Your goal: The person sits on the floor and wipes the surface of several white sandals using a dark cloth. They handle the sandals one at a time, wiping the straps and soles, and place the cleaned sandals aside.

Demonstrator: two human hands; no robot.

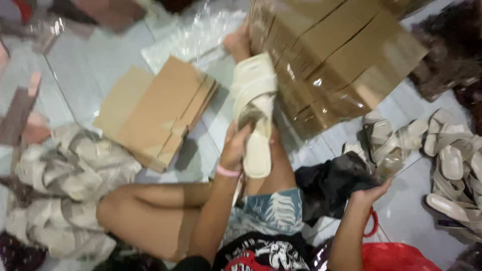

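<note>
Here left hand (235, 146) grips sandal (254, 115); right hand (368, 193) cloth (334, 183).

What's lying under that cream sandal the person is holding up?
Below the cream sandal, held in the left hand, are the person's bare leg and pale floor tiles. Its top edge overlaps the plastic-wrapped cardboard stack. What the sandal itself covers cannot be seen.

Soft, even indoor light falls from above me; nothing is harsh. The whole view is smeared with motion blur, worst at the edges. Glare flashes off the plastic wrap (321, 80) on the box stack and off the clear bags (201, 30) on the pale floor (70, 65). My legs cast faint shadows beneath me.
</note>
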